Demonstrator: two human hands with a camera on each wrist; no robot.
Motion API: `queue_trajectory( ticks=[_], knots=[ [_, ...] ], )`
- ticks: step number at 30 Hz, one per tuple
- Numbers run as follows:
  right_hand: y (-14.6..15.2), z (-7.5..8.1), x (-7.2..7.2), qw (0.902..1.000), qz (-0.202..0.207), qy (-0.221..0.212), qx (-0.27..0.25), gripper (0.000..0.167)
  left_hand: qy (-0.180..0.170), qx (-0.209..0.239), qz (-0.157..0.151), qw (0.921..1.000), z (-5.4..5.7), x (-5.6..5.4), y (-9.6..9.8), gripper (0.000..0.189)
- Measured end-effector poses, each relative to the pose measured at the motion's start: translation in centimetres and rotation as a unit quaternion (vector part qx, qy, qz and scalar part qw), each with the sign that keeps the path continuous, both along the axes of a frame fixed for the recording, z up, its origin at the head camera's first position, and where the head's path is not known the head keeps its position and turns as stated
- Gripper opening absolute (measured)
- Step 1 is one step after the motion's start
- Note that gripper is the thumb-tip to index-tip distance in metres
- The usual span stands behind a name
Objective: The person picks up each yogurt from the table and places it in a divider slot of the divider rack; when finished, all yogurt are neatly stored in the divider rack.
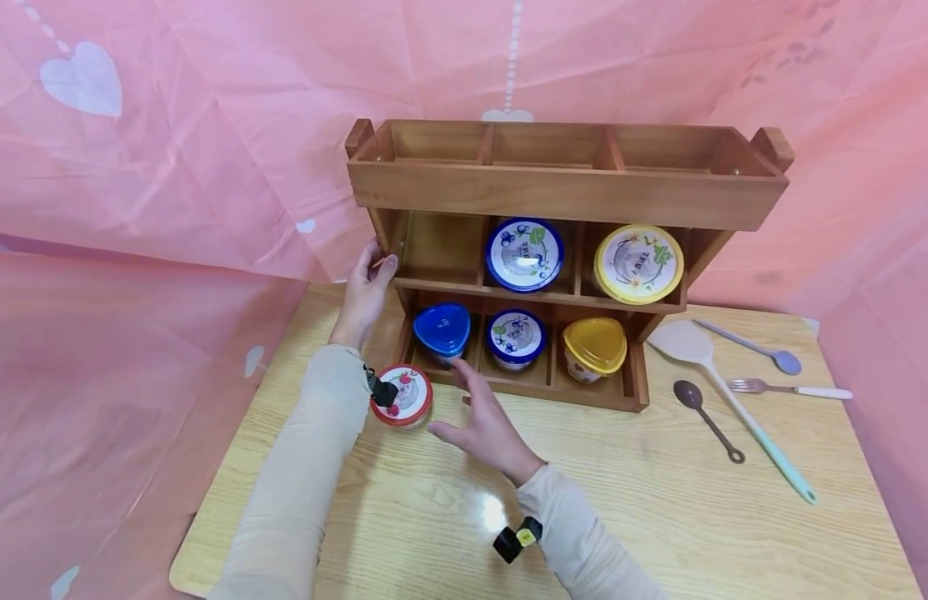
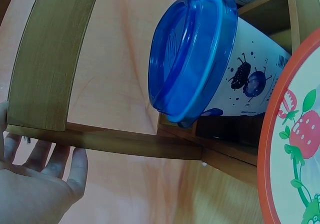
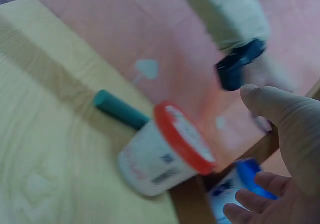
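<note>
My left hand (image 1: pixel 364 287) holds the left side of a wooden shelf rack (image 1: pixel 569 190), its fingers against the outer edge of the side board (image 2: pixel 130 141). My right hand (image 1: pixel 489 421) hovers over the table with fingers spread and nothing in them. Just left of it, a red-lidded tub (image 1: pixel 414 392) with strawberry pictures stands on the table, partly covered by the left wrist's camera. The blue triangular-lidded tub (image 1: pixel 443 327) sits in the rack's lower left compartment, close to my right fingertips. Above it, the middle tier's left compartment (image 1: pixel 441 246) holds nothing.
Blue-lidded tubs (image 1: pixel 525 254) and yellow-lidded tubs (image 1: pixel 639 265) fill the other middle and lower compartments. On the right lie a white spatula (image 1: pixel 684 343), a brown spoon (image 1: pixel 689 395), a fork (image 1: pixel 756 386) and a blue-grey spoon (image 1: pixel 786 362). A teal stick (image 3: pixel 120 109) shows behind the red-lidded tub.
</note>
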State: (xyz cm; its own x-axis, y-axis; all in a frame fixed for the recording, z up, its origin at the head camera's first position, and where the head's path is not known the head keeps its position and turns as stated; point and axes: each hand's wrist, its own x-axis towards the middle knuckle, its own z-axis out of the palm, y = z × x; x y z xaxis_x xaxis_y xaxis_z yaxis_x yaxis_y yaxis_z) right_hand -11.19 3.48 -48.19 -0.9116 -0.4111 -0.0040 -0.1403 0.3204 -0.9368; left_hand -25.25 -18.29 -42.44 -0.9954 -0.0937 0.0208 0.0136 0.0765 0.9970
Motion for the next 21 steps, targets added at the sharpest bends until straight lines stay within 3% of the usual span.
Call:
queue_trajectory(
  ticks=[8,15,21],
  knots=[
    [-2.6,-2.9,-0.3,0.9995,0.012,-0.018,0.023,0.098,0.006,0.016,-0.002,0.9999,-0.1,-0.1,0.0,0.056],
    [-4.4,-4.0,-0.6,0.9981,0.004,-0.025,0.056,0.101,0.013,0.021,-0.005,0.9997,-0.1,-0.1,0.0,0.056],
    [-5.6,-4.5,-0.7,0.9989,-0.001,-0.022,0.041,0.104,0.008,0.016,-0.004,0.9998,0.1,0.1,0.0,0.056]
  ],
)
